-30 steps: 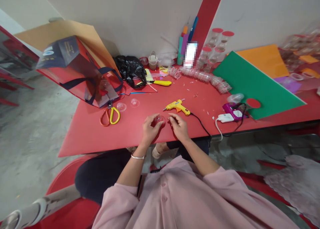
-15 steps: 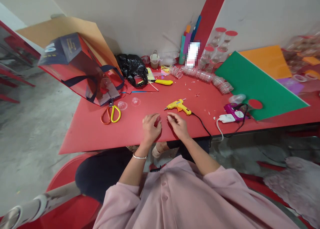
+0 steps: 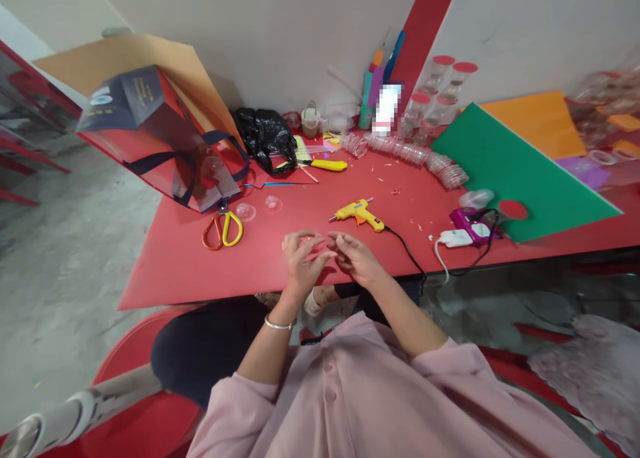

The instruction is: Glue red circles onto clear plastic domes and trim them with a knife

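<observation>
My left hand (image 3: 303, 261) and my right hand (image 3: 357, 258) are close together above the front part of the red table (image 3: 190, 271). Their curled fingers hold a small clear plastic piece (image 3: 323, 245) between them; it is see-through and its exact shape is hard to make out. Just beyond my hands lies a yellow glue gun (image 3: 357, 213), nozzle pointing left, its cord running off to the right. Two clear plastic dome lids (image 3: 245, 211) rest on the table to the left, beside scissors (image 3: 223, 229) with one red and one yellow handle.
At the left stands a red and navy bag (image 3: 150, 131), with a black plastic bag (image 3: 265, 138) beside it. A yellow cutter knife (image 3: 327, 166) and stacked clear cups (image 3: 400, 148) lie behind. A green board (image 3: 520, 178) and purple power socket (image 3: 470, 225) occupy the right.
My right hand has moved left, and its fingertips now meet the left hand's at the clear piece. The left hand's fingers have stretched a little to the right.
</observation>
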Tool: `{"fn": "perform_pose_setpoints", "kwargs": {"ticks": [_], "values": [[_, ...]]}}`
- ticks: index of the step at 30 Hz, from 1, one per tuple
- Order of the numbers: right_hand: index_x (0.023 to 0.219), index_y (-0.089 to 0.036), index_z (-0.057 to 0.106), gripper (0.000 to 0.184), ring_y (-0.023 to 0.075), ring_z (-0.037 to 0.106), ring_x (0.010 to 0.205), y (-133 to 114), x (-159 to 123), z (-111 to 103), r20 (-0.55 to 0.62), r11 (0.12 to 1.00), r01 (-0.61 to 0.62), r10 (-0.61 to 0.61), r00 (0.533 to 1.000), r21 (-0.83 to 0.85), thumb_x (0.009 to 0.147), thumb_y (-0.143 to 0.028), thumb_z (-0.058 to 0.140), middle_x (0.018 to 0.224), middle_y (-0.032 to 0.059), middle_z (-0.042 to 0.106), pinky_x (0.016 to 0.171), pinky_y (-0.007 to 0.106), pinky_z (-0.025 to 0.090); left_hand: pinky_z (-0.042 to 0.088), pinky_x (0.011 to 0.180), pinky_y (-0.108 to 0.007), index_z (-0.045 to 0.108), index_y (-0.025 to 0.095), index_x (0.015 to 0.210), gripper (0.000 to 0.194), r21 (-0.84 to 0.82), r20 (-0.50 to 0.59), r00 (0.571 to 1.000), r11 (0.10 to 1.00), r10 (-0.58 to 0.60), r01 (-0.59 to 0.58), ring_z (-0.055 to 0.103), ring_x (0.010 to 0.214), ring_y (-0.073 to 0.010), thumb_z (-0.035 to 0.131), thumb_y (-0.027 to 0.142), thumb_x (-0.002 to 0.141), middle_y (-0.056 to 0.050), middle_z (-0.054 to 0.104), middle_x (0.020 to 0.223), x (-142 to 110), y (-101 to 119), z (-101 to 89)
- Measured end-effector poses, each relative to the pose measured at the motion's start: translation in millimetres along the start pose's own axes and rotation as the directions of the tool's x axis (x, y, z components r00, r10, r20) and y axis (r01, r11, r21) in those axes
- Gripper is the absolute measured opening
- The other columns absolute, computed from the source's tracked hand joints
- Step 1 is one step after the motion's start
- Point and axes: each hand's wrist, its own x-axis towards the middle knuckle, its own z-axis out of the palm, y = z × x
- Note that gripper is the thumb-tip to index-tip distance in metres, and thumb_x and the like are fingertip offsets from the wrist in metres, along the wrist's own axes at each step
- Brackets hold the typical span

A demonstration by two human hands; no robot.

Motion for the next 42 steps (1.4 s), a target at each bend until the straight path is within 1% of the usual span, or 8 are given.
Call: {"fn": "perform_pose_setpoints", "kwargs": {"ticks": [3, 7, 16, 22, 27, 32, 38, 42], "values": [[0.103, -0.024, 0.073, 0.048, 0.0041, 0.033, 0.053, -1.4, -8.3, 12.3, 0.082, 0.995, -0.039, 0.031, 0.996, 0.088, 0.075, -0.060, 0.087, 0.080, -0.0039, 0.062, 0.043, 0.019, 0.015, 0.055, 0.078, -0.034, 0.080, 0.024, 0.106, 0.035, -0.211, 0.132, 0.983, 0.965, -0.130, 0.155, 0.065, 0.080, -0.0185, 0.078, 0.054, 0.087, -0.006, 0.072, 0.086, 4.1, 15.9, -6.1], [0.110, -0.024, 0.073, 0.051, 0.0054, 0.032, 0.054, -3.8, -15.7, 24.6, 0.133, 0.992, -0.062, 0.047, 0.990, 0.111, 0.076, -0.061, 0.085, 0.079, -0.0038, 0.059, 0.044, 0.020, 0.014, 0.054, 0.073, -0.030, 0.080, 0.023, 0.096, 0.030, -0.381, 0.236, 0.946, 0.874, -0.222, 0.300, 0.065, 0.076, -0.0171, 0.079, 0.051, 0.086, -0.004, 0.073, 0.082, 11.4, 30.9, -13.5], [0.112, -0.026, 0.074, 0.052, 0.0048, 0.027, 0.055, -12.2, -29.1, 27.9, 0.111, 0.994, -0.027, 0.015, 0.994, 0.104, 0.070, -0.051, 0.091, 0.083, -0.0043, 0.061, 0.045, 0.022, 0.011, 0.046, 0.064, -0.026, 0.063, 0.020, 0.070, 0.039, -0.279, 0.307, 0.946, 0.940, -0.105, 0.195, 0.057, 0.063, -0.0124, 0.060, 0.044, 0.100, -0.001, 0.064, 0.068, 13.1, 46.4, -22.6], [0.114, -0.025, 0.074, 0.051, 0.0080, 0.039, 0.060, -13.4, -35.1, 28.7, 0.165, 0.981, -0.082, 0.053, 0.985, 0.173, 0.074, -0.052, 0.089, 0.073, -0.0044, 0.053, 0.045, 0.021, 0.015, 0.048, 0.057, -0.025, 0.065, 0.020, 0.078, 0.042, -0.462, 0.381, 0.899, 0.798, -0.214, 0.386, 0.057, 0.058, -0.0117, 0.054, 0.052, 0.102, -0.002, 0.064, 0.069, 9.4, 56.5, -19.5], [0.115, -0.026, 0.074, 0.050, 0.0080, 0.044, 0.062, -10.8, -36.9, 26.7, 0.164, 0.979, -0.091, 0.061, 0.985, 0.183, 0.074, -0.052, 0.089, 0.080, -0.0024, 0.060, 0.044, 0.020, 0.017, 0.049, 0.059, -0.025, 0.072, 0.019, 0.089, 0.034, -0.488, 0.323, 0.878, 0.733, -0.353, 0.474, 0.057, 0.057, -0.0117, 0.065, 0.052, 0.096, 0.000, 0.065, 0.068, -0.5, 50.9, -17.1], [0.112, -0.027, 0.076, 0.046, 0.0082, 0.042, 0.060, -8.3, -37.0, 26.4, 0.144, 0.983, -0.071, 0.047, 0.988, 0.167, 0.074, -0.049, 0.089, 0.082, -0.0022, 0.062, 0.045, 0.021, 0.017, 0.048, 0.060, -0.026, 0.071, 0.020, 0.080, 0.039, -0.404, 0.333, 0.879, 0.791, -0.341, 0.460, 0.056, 0.056, -0.0121, 0.061, 0.054, 0.098, 0.001, 0.063, 0.063, -0.5, 50.5, -20.9], [0.116, -0.029, 0.075, 0.046, 0.0075, 0.039, 0.060, -7.6, -39.1, 22.8, 0.135, 0.998, 0.001, -0.010, 0.991, 0.069, 0.076, -0.047, 0.087, 0.090, -0.0009, 0.066, 0.047, 0.021, 0.018, 0.045, 0.065, -0.027, 0.065, 0.021, 0.079, 0.033, -0.215, 0.326, 0.928, 0.942, -0.181, 0.259, 0.059, 0.065, -0.0137, 0.054, 0.042, 0.103, -0.001, 0.066, 0.071, 3.2, 55.4, -28.6], [0.114, -0.029, 0.076, 0.045, 0.0065, 0.038, 0.059, -11.2, -41.4, 20.2, 0.140, 0.996, -0.035, 0.023, 0.990, 0.079, 0.073, -0.041, 0.088, 0.089, -0.0015, 0.066, 0.046, 0.020, 0.019, 0.044, 0.063, -0.026, 0.060, 0.021, 0.080, 0.033, -0.184, 0.358, 0.917, 0.950, -0.175, 0.253, 0.056, 0.063, -0.0130, 0.048, 0.038, 0.106, -0.001, 0.062, 0.070, -0.3, 50.6, -28.5]]}}
